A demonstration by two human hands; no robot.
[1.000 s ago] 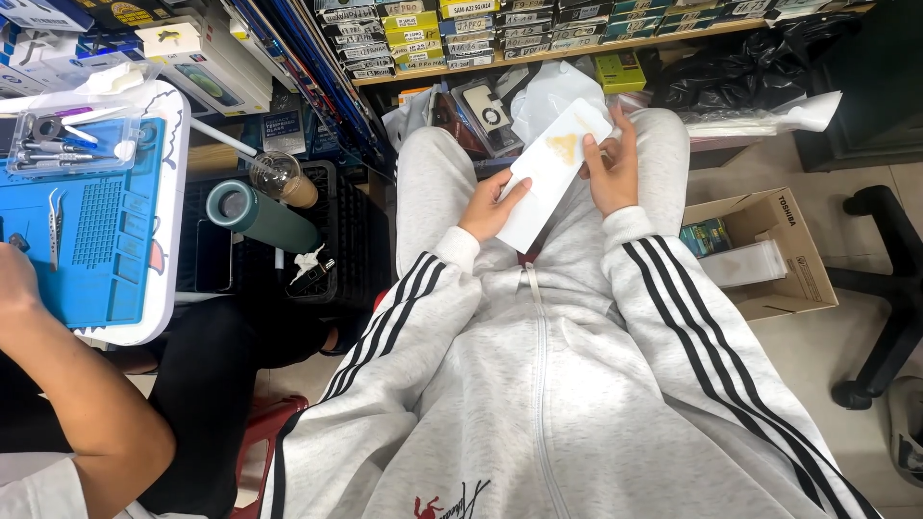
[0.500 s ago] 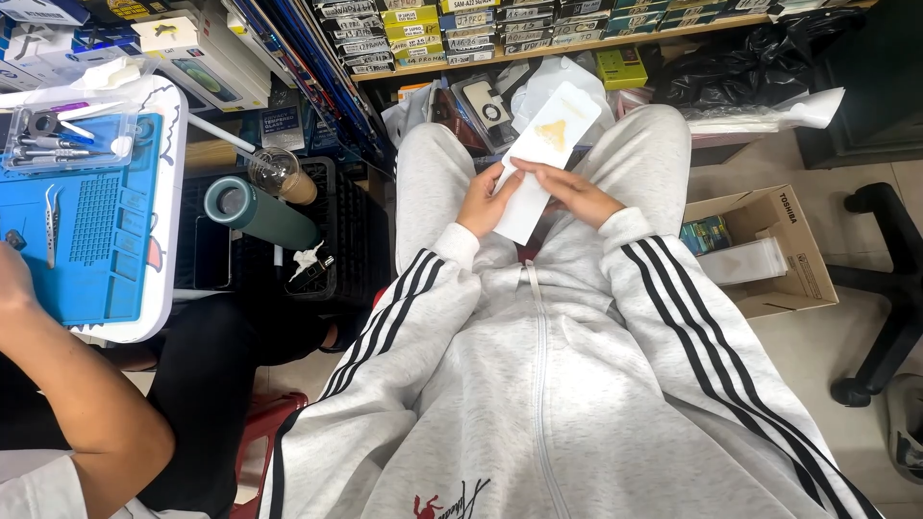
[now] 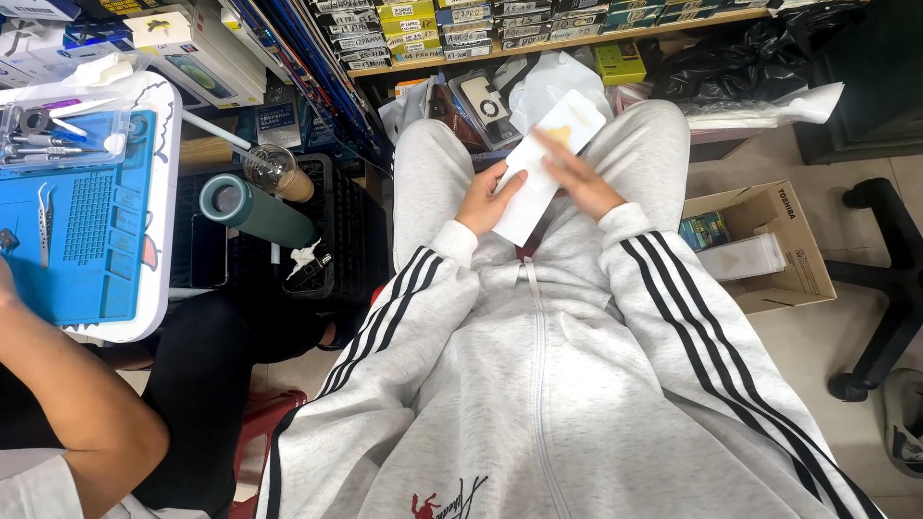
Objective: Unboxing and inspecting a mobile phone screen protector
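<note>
I sit in a grey tracksuit with black stripes, and a long white flat packet (image 3: 538, 173) with a yellow mark near its far end lies above my lap. My left hand (image 3: 484, 197) grips its near left edge. My right hand (image 3: 575, 178) lies flat across the middle of the packet, fingers spread over its face. The packet's near end is hidden between my hands and my jacket.
A person's bare arm (image 3: 77, 404) reaches in at the lower left, by a white table (image 3: 159, 250) with a blue work mat (image 3: 72, 221) and tweezers. A green flask (image 3: 255, 210) lies in a black crate. An open cardboard box (image 3: 769, 245) stands at my right, a black office chair base (image 3: 885, 288) beyond it. Shelves of small boxes (image 3: 500, 24) run ahead.
My right hand slid from the packet's far right edge onto its face. The packet tilted and moved slightly toward my left knee. The other person's arm stayed put.
</note>
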